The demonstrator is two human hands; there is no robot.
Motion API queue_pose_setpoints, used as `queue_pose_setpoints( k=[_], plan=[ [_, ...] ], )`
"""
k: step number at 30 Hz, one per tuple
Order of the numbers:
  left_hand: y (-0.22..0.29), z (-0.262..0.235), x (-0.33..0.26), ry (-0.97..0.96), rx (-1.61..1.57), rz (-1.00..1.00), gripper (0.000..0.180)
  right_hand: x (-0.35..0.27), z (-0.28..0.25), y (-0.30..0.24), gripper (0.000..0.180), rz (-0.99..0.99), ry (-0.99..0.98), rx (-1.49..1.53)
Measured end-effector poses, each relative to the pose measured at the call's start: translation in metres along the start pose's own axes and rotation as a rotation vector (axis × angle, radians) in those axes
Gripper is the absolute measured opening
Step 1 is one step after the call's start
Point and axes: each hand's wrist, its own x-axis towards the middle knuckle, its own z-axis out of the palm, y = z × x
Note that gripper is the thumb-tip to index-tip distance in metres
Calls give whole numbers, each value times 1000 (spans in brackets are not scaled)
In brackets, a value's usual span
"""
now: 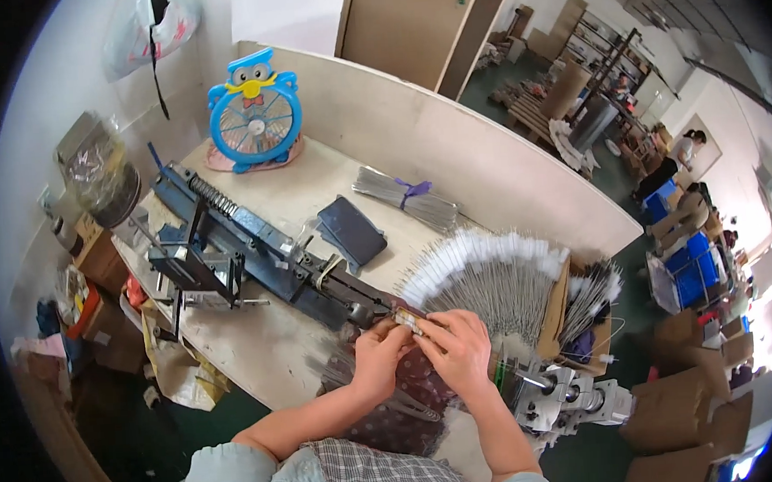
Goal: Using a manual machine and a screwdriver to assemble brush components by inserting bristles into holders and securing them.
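plaid clothing (374,471) sits on the near side of the long metal machine (258,240). the left hand (381,361) and right hand (457,346), fingers drawn together, pinch 1 small pale piece (408,320) at the machine's right end. white-tipped wires (486,281) spread right of the machine; 1 blue owl-shaped fan (257,127) stands on the table (322,176) beyond it.
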Motion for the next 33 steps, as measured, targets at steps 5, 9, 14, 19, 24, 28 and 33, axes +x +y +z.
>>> queue_pose_setpoints(
  k=[5, 9, 14, 19, 24, 28, 33],
  plan=[
    [3, -4, 1, 0, -19, -15, 13, 13, 4, -12, 24, -10, -47, 34],
    [2, 1, 1, 18, -63, -45, 18, 13, 5, -7, 26, 5, -67, 77],
    [5, 0, 0, 31, -147, -53, 25, 15, 11, -8, 30, 4, -52, 119],
    [4, 0, -3, 10, -227, -76, 31, 13, 24, -15, 33, 104, 34, -9],
    [9, 4, -5, -4, -183, -58, 24, 7, 6, -17, 30, 89, 61, -55],
    [1, -2, -1, -21, -100, 3, 11, -1, 3, -13, 26, 90, 45, -66],
    [14, 11, -4, 33, -81, 9, 7, 2, 3, -13, 24, 84, 31, -31]
  ],
)
